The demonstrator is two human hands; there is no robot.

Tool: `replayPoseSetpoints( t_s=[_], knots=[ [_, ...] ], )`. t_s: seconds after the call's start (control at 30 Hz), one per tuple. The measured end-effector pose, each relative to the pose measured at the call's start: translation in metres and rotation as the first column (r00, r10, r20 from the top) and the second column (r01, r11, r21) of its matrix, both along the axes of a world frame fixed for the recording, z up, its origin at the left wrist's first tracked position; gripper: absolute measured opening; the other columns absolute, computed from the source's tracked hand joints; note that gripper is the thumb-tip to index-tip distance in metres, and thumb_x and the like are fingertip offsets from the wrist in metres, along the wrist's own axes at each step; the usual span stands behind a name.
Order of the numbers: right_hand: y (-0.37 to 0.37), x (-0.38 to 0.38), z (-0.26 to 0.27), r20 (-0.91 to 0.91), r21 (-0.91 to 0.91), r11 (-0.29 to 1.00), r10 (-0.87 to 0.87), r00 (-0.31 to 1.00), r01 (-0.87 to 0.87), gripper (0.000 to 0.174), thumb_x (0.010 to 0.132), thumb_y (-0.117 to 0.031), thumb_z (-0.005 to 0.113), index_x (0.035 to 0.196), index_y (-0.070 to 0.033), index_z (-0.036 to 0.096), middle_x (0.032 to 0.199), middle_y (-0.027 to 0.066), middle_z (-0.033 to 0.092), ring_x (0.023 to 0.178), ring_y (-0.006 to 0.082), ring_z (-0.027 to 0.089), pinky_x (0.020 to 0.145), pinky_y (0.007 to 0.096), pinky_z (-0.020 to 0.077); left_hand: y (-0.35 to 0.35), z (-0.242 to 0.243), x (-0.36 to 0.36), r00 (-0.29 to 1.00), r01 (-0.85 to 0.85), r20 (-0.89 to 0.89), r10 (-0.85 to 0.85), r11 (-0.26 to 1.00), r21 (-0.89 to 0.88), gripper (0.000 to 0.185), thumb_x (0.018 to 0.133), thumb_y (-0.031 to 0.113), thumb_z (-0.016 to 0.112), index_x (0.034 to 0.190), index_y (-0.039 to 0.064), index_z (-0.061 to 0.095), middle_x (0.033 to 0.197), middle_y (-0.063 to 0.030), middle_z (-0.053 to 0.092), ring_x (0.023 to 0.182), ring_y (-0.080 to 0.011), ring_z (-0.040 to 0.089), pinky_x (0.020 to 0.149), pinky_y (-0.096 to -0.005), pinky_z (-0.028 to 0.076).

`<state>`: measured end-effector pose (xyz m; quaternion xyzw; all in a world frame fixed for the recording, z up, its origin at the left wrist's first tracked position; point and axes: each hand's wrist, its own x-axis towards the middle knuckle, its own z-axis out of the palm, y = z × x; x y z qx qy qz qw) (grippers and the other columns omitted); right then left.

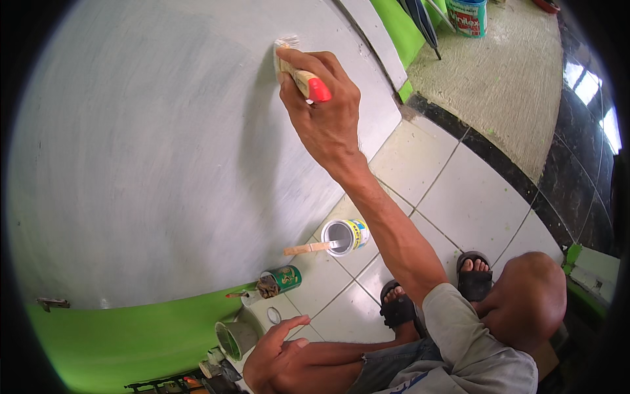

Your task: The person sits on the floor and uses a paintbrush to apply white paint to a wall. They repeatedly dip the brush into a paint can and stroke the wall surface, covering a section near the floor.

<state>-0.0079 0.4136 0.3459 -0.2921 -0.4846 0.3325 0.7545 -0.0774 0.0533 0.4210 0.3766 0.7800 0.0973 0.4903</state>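
Observation:
My right hand [329,93] grips a paintbrush [304,81] by its wooden handle, which has a red end. The pale bristles touch the grey-white painted door panel [162,147] near its upper right part. Resting on my bent knee [315,362], my left hand [275,347] holds nothing, its fingers apart. An open paint can [364,234] stands on the tiles below the panel. Across its rim lies a wooden stick [305,248] with a paint-coated end. Beside it is a green can [290,277] with a brown crumpled thing at its mouth.
A grey bucket [246,335], a round lid [273,315] and small items sit along the green wall [123,335]. A metal fitting [53,303] juts from the panel's corner. My sandalled feet [475,283] are on white tiles. A folded umbrella [424,24] and a paint bucket [466,22] stand beyond.

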Motion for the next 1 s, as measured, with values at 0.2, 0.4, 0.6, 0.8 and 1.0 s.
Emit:
replayPoseSetpoints(
  t_s=[0.2, 0.4, 0.6, 0.8, 1.0],
  knots=[
    [0.022, 0.028, -0.023, -0.606, -0.024, 0.878, 0.368, 0.706, -0.478, 0.034, 0.100, -0.016, 0.070, 0.128, 0.003, 0.069, 0.105, 0.0128, 0.076, 0.090, 0.0187, 0.075, 0.073, 0.0330, 0.0630, 0.004, 0.000, 0.003, 1.000, -0.014, 0.009, 0.013, 1.000, 0.011, 0.049, 0.102, 0.010, 0.062, 0.149, 0.000, 0.052, 0.146, -0.0137, 0.062, 0.140, -0.0247, 0.053, 0.121, -0.0389, 0.035],
    [0.032, 0.038, -0.056, -0.377, -0.230, 0.947, 0.124, 0.918, -0.223, 0.032, 0.101, -0.017, 0.070, 0.128, -0.001, 0.070, 0.111, 0.0111, 0.075, 0.093, 0.0184, 0.074, 0.077, 0.0332, 0.0626, 0.000, -0.004, -0.004, 0.997, 0.070, -0.020, -0.069, 0.997, 0.041, 0.049, 0.102, 0.010, 0.061, 0.149, 0.000, 0.052, 0.146, -0.0136, 0.062, 0.140, -0.0242, 0.053, 0.121, -0.0390, 0.035],
    [0.021, 0.017, -0.037, 0.217, 0.151, 0.966, -0.239, 0.946, 0.209, 0.039, 0.085, -0.002, 0.076, 0.121, -0.019, 0.074, 0.114, 0.0026, 0.067, 0.093, 0.0264, 0.066, 0.074, 0.0343, 0.0573, -0.002, -0.003, -0.005, 0.995, 0.088, -0.047, -0.087, 0.995, 0.037, 0.048, 0.103, 0.011, 0.061, 0.149, 0.001, 0.053, 0.146, -0.0135, 0.062, 0.139, -0.0246, 0.053, 0.121, -0.0390, 0.036],
    [-0.023, 0.016, -0.025, 0.348, 0.213, 0.973, 0.004, 0.938, -0.083, 0.040, 0.092, -0.001, 0.075, 0.128, -0.016, 0.073, 0.118, 0.0041, 0.070, 0.095, 0.0191, 0.068, 0.078, 0.0310, 0.0598, 0.006, 0.002, 0.004, 0.999, -0.035, 0.013, 0.035, 0.999, 0.001, 0.049, 0.102, 0.011, 0.062, 0.149, 0.001, 0.053, 0.145, -0.0131, 0.063, 0.139, -0.0246, 0.054, 0.121, -0.0392, 0.036],
    [0.016, 0.037, -0.033, -0.507, -0.129, 0.881, 0.336, 0.794, -0.455, 0.043, 0.100, -0.022, 0.070, 0.138, -0.003, 0.065, 0.114, 0.0124, 0.073, 0.099, 0.0171, 0.073, 0.075, 0.0300, 0.0597, -0.008, -0.005, -0.007, 0.994, 0.102, -0.039, -0.099, 0.992, 0.078, 0.049, 0.102, 0.010, 0.062, 0.149, 0.001, 0.053, 0.145, -0.0130, 0.063, 0.138, -0.0245, 0.054, 0.120, -0.0392, 0.036]
  ],
)
